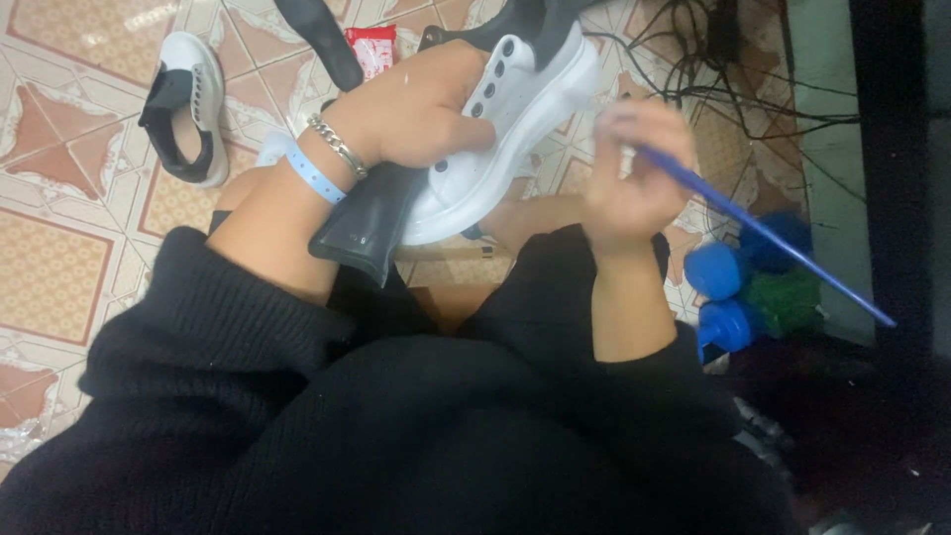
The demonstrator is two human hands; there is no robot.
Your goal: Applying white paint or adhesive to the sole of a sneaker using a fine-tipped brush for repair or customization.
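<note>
Left hand [416,109] is clenched over the upper of a white shoe [515,129], its fingers [466,134] wrapped across the eyelet row, holding the shoe up off the lap. The shoe's long axis runs diagonally: heel end low and toward the body at lower left, toe end high and away at upper right, thick white sole facing right. A black tongue [362,223] hangs loose below the left wrist.

Right hand [634,173] is closed around a thin blue brush [763,233], pinched near its upper end (the tip itself is blurred, so I cannot tell whether it touches the shoe). The brush shaft slopes away down and to the right, past the knee.

Key relation: the shoe's sole edge lies just left of the right hand, near but with a small gap showing. The right hand is the nearer to the sole; the left is already on the upper.

On the tiled floor [69,248]: a second shoe [188,109] at upper left, well apart, and blue dumbbells [728,297] at right.
</note>
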